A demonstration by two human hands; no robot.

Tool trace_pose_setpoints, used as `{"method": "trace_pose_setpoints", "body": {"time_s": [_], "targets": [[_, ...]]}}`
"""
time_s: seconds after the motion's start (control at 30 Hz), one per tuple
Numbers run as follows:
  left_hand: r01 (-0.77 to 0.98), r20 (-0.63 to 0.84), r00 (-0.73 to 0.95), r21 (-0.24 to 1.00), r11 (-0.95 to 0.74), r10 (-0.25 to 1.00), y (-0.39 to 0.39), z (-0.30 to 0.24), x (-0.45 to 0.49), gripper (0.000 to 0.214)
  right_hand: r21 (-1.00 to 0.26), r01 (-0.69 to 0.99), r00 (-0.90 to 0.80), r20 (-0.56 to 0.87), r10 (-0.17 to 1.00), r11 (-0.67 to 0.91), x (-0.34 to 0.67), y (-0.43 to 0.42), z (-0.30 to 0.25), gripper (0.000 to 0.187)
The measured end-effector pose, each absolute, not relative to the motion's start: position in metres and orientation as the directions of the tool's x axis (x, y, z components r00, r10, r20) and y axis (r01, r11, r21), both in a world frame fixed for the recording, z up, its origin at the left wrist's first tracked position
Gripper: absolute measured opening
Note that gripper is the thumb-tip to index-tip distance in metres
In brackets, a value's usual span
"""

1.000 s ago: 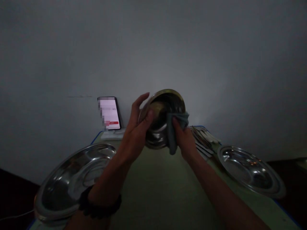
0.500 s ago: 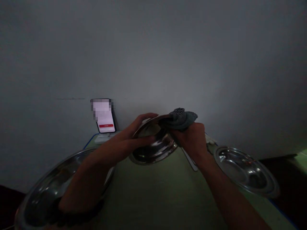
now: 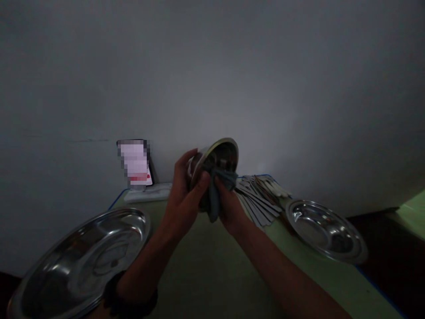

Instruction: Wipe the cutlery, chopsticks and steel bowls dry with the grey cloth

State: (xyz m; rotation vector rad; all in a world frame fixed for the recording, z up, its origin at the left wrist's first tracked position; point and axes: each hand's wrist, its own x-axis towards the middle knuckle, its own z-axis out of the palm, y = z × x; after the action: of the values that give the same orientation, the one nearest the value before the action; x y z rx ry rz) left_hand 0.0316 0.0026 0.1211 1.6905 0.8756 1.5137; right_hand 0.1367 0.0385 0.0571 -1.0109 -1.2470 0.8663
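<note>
A shiny metal bowl [image 3: 229, 153] is held up over the middle of the table, tilted on its side with its mouth turned to the right. My left hand [image 3: 186, 190] is closed around the bowl's left side, thumb over the rim. A grey-blue cloth [image 3: 214, 199] is bunched in my right hand [image 3: 229, 206], which presses it against the inside of the bowl near the lower rim. Part of the cloth hangs below the rim. My right fingertips are partly hidden by the cloth.
A large metal basin [image 3: 83, 261] stands at the left, and a smaller metal basin [image 3: 327, 230] at the right edge of the green table [image 3: 206, 266]. Several flat grey strips [image 3: 259, 199] lie fanned behind my right hand. A phone [image 3: 136, 164] leans against the wall.
The bowl has turned from mouth away to mouth facing right. My right hand and the cloth have moved left and down, from the outer rim into the bowl. The view has shifted slightly.
</note>
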Motion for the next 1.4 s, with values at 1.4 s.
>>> {"method": "trace_pose_setpoints", "body": {"time_s": [1.4], "targets": [[0.063,0.353,0.24,0.924,-0.378,0.904,-0.001,0.139,0.011,0.041,-0.924,0.184,0.375,0.38,0.846,0.334,0.156,0.037,0.072,0.038]]}}
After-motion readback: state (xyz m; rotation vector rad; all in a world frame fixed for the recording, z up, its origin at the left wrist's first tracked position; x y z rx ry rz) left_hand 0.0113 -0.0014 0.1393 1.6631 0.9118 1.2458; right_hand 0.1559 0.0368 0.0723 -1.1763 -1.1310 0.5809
